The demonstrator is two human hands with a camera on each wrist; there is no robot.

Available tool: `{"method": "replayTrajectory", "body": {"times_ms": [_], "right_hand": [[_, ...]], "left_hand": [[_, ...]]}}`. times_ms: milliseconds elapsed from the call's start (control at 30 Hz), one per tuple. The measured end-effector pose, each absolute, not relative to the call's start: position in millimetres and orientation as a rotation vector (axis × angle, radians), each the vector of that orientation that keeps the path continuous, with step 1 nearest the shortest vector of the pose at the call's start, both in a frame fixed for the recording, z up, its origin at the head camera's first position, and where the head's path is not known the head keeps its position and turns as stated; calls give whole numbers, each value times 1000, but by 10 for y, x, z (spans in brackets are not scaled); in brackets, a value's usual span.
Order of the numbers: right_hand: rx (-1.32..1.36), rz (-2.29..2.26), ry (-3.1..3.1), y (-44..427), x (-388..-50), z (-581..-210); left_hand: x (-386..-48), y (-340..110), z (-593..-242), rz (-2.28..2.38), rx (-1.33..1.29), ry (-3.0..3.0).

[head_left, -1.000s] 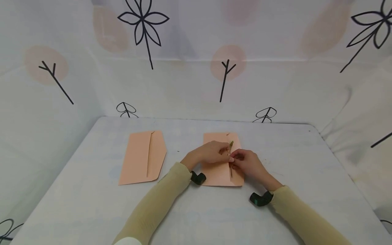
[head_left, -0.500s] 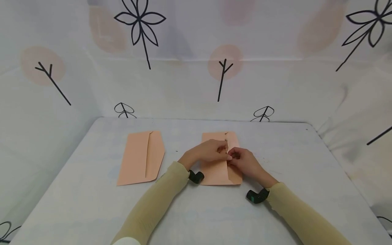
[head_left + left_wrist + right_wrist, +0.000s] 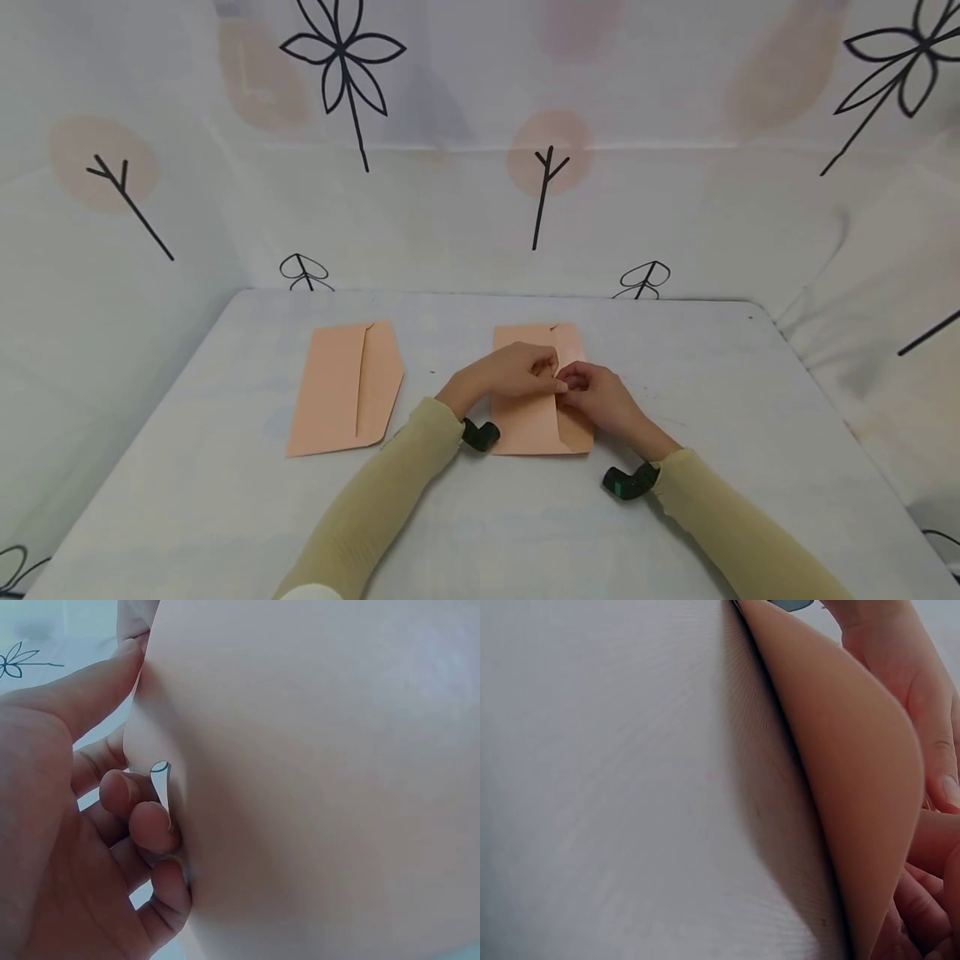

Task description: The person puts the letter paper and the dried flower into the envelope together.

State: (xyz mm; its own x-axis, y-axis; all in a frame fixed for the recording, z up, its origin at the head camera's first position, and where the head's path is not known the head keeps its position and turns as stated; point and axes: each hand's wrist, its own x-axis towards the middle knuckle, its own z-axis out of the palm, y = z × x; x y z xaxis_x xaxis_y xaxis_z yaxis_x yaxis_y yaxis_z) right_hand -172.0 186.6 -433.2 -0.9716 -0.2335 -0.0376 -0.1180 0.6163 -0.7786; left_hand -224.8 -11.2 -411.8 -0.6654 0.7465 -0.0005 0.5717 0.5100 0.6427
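Observation:
A peach paper envelope [image 3: 521, 433] lies upright on the table, its pointed flap spread out to the right. My left hand [image 3: 517, 369] reaches over its pocket and pinches the pocket's edge between thumb and curled fingers. In the left wrist view, the envelope [image 3: 322, 772] bulges away from that hand's fingertips. My right hand [image 3: 603, 400] lies over the flap, fingers curled, its fingertips meeting my left thumb at the opening edge, which they pinch. The right wrist view shows the flap [image 3: 855, 750] lifted off the table. Whatever is inside the pocket is hidden.
A second peach envelope [image 3: 330, 392] lies to the left with its flap opened out. Dark wrist devices [image 3: 630, 482] sit under both cuffs. A patterned cloth [image 3: 435, 200] rises behind the white table [image 3: 465, 525] and along its sides.
A small dried flower sprig, seen one second ago between my hands over the envelope's opening, is now out of sight. Both hands stay at the same edge, almost still over the last half second.

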Motion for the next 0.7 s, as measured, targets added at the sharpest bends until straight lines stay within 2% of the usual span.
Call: {"method": "replayTrajectory", "body": {"times_ms": [700], "right_hand": [[-356, -1299, 2629, 1894, -1723, -4329]], "left_hand": [[-2268, -103, -4135, 845, 1139, 2503]]}}
